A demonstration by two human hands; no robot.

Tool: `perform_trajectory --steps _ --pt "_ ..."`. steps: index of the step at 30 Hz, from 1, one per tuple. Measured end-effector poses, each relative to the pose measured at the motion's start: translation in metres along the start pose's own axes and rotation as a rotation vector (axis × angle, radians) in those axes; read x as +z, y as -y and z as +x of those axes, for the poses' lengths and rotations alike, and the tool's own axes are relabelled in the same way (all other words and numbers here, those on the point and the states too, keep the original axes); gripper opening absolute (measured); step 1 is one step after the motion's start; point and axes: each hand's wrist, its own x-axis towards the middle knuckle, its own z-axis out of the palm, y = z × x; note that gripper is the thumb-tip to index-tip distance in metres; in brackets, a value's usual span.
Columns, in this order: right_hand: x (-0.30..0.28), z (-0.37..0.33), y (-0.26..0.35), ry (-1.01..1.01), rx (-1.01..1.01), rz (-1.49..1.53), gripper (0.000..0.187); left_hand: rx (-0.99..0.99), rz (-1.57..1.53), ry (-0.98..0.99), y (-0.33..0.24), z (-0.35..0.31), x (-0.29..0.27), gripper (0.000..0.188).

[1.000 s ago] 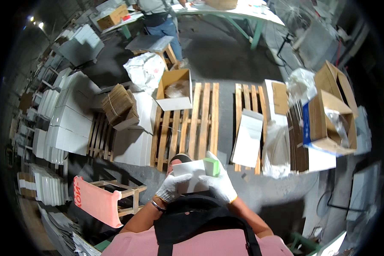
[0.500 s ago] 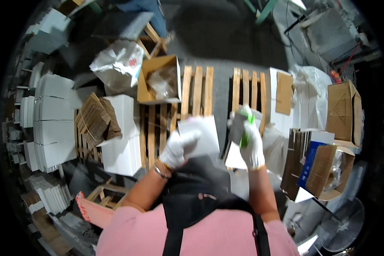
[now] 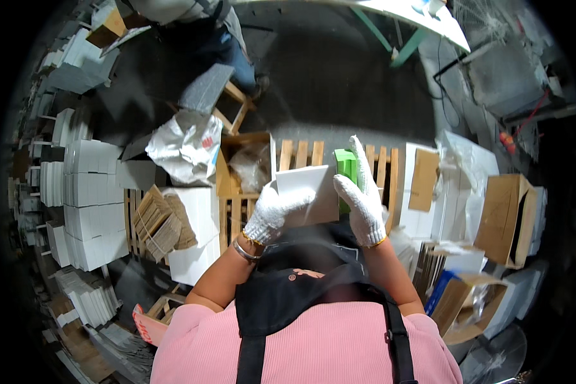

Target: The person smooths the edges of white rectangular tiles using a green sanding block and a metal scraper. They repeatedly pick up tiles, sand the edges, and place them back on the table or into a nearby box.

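My left hand (image 3: 274, 212), in a white knit glove, grips a flat white box (image 3: 313, 185) in front of my apron, its thumb lying across the face. My right hand (image 3: 365, 208), gloved the same way, is at the right edge of this box with its fingers pointing away from me. A bright green block-like object (image 3: 346, 168) sits between the right thumb and fingers, right beside the white box. The box and the palm hide part of it, so its exact kind does not show.
Wooden pallets (image 3: 301, 153) lie beyond my hands. An open carton (image 3: 227, 173) with clear plastic and a silvery sack (image 3: 185, 147) stand left of them. White boxes (image 3: 96, 198) are stacked far left; brown cartons (image 3: 502, 217) stand right. Another person (image 3: 217, 57) is at the far left.
My right hand has come left with the green object, up to the white box's edge. The left hand still holds the white box, now turned somewhat. My view has tilted farther out, showing the other person.
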Motion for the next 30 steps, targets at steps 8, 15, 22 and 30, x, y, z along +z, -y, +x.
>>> perform_trajectory --steps 8,15,22,30 --pt "-0.086 0.150 0.030 0.202 -0.112 -0.046 0.075 0.320 0.070 -0.108 0.015 0.153 0.047 0.039" --pt "-0.155 0.263 0.090 0.211 -0.111 -0.070 0.074 0.305 0.182 -0.139 -0.026 0.230 0.138 0.023" --pt "-0.169 0.312 0.108 0.339 -0.451 -0.586 0.073 0.342 -0.061 -0.183 -0.075 0.294 0.141 0.044" --pt "-0.131 0.441 0.120 0.371 -0.643 -0.755 0.071 0.211 -0.044 -0.161 -0.168 0.379 0.110 0.041"
